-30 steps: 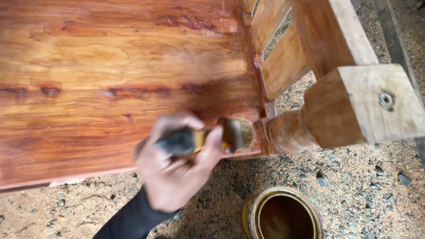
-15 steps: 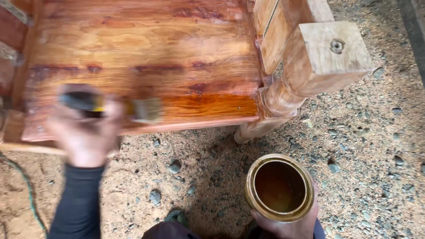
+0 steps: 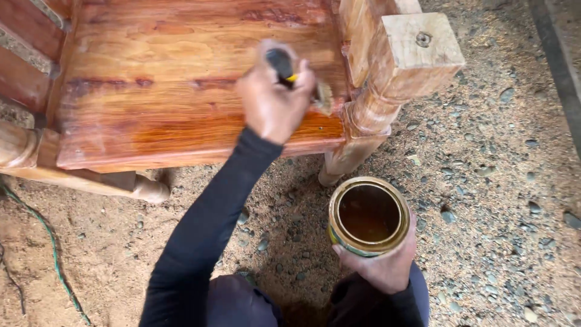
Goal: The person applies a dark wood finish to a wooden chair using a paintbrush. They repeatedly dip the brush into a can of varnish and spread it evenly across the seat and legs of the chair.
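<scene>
Left hand [image 3: 273, 100], clenched on the black-and-yellow-handled paintbrush [image 3: 296, 79], has swung from the left edge of the glossy reddish wooden seat panel [image 3: 163, 91] to its right end, bristles touching wood beside the pale turned leg post [image 3: 387, 79]. Right hand [image 3: 381, 266] still grips the open round tin of brown varnish [image 3: 368, 215] over the gravel; strokes now cover the right end.

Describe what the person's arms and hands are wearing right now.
Both hands are bare, with no gloves. The left hand comes out of a long, close-fitting black sleeve that reaches the wrist. The right hand shows a dark sleeve edge at its wrist. No watch, rings or markings are visible.
</scene>
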